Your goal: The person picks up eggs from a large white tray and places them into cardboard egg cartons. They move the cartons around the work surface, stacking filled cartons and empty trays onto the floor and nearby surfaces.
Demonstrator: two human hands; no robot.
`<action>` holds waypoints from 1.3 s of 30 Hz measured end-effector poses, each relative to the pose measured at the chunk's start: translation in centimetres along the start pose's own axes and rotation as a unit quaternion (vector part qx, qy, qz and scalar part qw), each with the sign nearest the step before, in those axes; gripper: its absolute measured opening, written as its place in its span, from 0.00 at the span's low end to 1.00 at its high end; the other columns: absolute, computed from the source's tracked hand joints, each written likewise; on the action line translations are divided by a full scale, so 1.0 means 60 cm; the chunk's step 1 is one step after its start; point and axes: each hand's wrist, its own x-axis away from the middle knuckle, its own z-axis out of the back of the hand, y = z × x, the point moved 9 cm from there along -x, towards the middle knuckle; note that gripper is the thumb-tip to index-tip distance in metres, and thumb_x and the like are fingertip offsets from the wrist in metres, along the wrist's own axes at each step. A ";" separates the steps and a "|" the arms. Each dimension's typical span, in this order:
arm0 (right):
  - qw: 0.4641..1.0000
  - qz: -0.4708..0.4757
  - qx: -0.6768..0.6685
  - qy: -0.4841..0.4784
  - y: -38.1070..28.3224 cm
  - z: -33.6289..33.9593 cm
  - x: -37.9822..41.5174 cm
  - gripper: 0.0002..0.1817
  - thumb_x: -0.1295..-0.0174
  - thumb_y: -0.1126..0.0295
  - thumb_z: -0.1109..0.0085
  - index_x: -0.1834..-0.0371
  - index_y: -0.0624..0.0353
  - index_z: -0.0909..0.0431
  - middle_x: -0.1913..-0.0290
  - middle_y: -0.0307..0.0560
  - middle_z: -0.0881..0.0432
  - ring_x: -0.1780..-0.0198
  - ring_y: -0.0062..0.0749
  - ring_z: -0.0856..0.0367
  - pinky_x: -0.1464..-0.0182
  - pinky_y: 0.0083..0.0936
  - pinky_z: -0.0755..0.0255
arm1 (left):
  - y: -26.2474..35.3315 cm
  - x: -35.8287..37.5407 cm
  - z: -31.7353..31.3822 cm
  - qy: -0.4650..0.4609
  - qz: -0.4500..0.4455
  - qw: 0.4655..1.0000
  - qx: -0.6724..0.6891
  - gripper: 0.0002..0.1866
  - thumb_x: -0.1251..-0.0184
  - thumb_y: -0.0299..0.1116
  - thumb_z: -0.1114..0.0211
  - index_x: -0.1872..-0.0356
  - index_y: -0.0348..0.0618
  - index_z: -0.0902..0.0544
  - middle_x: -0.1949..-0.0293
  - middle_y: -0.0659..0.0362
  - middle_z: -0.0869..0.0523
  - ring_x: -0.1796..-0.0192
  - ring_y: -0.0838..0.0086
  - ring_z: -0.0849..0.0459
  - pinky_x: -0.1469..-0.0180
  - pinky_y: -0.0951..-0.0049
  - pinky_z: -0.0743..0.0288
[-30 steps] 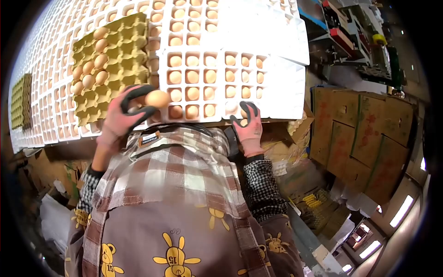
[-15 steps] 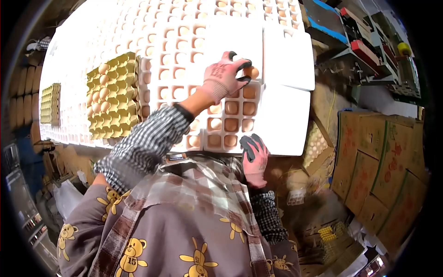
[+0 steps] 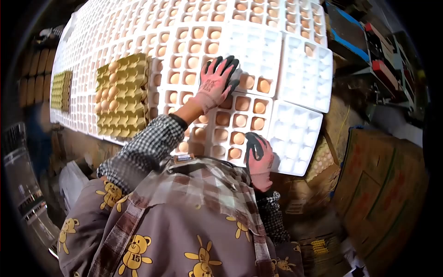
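My left hand (image 3: 216, 83), in a pink glove with dark fingers, reaches over the white foam egg trays, palm down with its fingers extended. It is open; what lies under the palm is hidden. Just right of its fingers, two brown eggs (image 3: 255, 84) sit in the front row of a mostly unfilled foam tray (image 3: 251, 48). My right hand (image 3: 260, 159), gloved alike, is at the near edge of a foam tray holding brown eggs (image 3: 240, 120). Its fingers are loosely curved, with a gap by the thumb, and nothing shows in them.
A stack of yellowish pulp egg trays (image 3: 122, 94) with several eggs stands to the left, a smaller stack (image 3: 61, 90) beyond it. Unfilled foam trays (image 3: 295, 134) line the right edge. Cardboard boxes (image 3: 378, 184) stand at right; a metal rack (image 3: 387, 69) is further back.
My left hand has let go of an egg, which now sits in the foam tray, and moved left with fingers extended. My right hand stays near the tray edge. The view has shifted.
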 end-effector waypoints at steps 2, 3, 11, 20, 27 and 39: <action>1.000 -0.001 -0.011 -0.028 -0.017 -0.011 -0.019 0.18 0.48 0.76 0.37 0.51 0.64 0.20 0.50 0.55 0.19 0.47 0.53 0.22 0.39 0.40 0.30 | -0.027 0.015 0.004 -0.012 0.070 0.997 -0.040 0.35 0.40 0.44 0.33 0.31 0.46 0.31 0.31 0.44 0.34 0.27 0.48 0.41 0.27 0.46 0.50; 0.999 0.005 -0.012 -0.036 -0.022 -0.016 -0.020 0.18 0.48 0.76 0.37 0.51 0.64 0.20 0.50 0.55 0.19 0.47 0.53 0.22 0.39 0.40 0.30 | -0.036 0.028 0.013 -0.003 0.083 0.996 -0.025 0.35 0.41 0.44 0.33 0.32 0.46 0.31 0.31 0.43 0.35 0.27 0.48 0.42 0.27 0.46 0.51; 0.995 -0.011 -0.090 -0.051 -0.066 -0.072 -0.033 0.20 0.44 0.85 0.46 0.47 0.66 0.20 0.48 0.53 0.19 0.46 0.43 0.19 0.40 0.33 0.27 | -0.265 0.292 0.357 0.161 0.264 0.931 0.196 0.21 0.46 0.25 0.33 0.48 0.46 0.17 0.53 0.50 0.15 0.55 0.58 0.14 0.50 0.63 0.20; 0.958 0.182 -0.094 -0.201 -0.428 -0.386 -0.085 0.22 0.46 0.76 0.32 0.45 0.60 0.20 0.47 0.54 0.20 0.46 0.43 0.19 0.43 0.30 0.25 | -0.534 0.451 0.395 0.023 0.230 0.962 0.147 0.29 0.46 0.31 0.27 0.40 0.44 0.25 0.43 0.56 0.21 0.40 0.65 0.22 0.35 0.65 0.31; 0.890 0.322 0.158 -0.281 -0.538 -0.663 -0.080 0.24 0.53 0.58 0.28 0.49 0.45 0.18 0.48 0.49 0.24 0.45 0.42 0.24 0.43 0.38 0.32 | -0.600 0.498 0.397 0.105 0.363 0.752 0.540 0.20 0.41 0.25 0.30 0.46 0.42 0.20 0.45 0.58 0.20 0.45 0.68 0.19 0.41 0.68 0.24; 0.890 0.317 0.272 -0.181 -0.557 -0.645 -0.148 0.21 0.52 0.67 0.27 0.51 0.52 0.18 0.54 0.52 0.19 0.53 0.41 0.18 0.51 0.33 0.23 | -0.592 0.322 0.430 0.049 0.161 0.971 0.169 0.25 0.44 0.39 0.30 0.42 0.59 0.21 0.52 0.51 0.20 0.53 0.61 0.16 0.51 0.65 0.21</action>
